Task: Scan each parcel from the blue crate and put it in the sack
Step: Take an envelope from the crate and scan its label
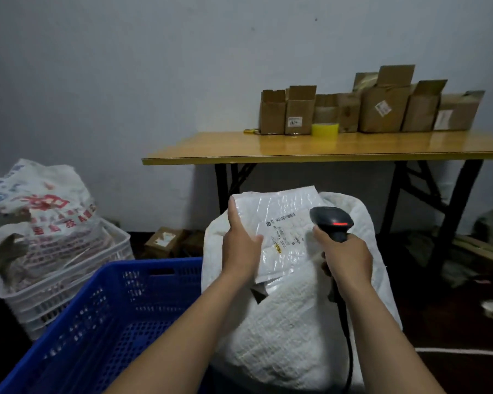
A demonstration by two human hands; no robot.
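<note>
My left hand [239, 245] grips the left edge of a white bubble-mailer parcel [279, 220], label side toward me, held above the white woven sack [291, 331]. My right hand [343, 260] holds a black handheld scanner [332, 220] by its handle. The scanner's head sits over the right side of the parcel's label, with a red light showing on it. Its cable hangs down in front of the sack. The blue crate [103, 317] stands at the lower left, and no parcels show in its visible part.
A white crate [69, 277] holding a printed sack [37, 211] stands at the left. A wooden folding table [325, 150] behind carries several cardboard boxes [382, 109] and yellow tape [325, 128]. A small box [165, 240] lies on the floor under the table; clutter lies at the right.
</note>
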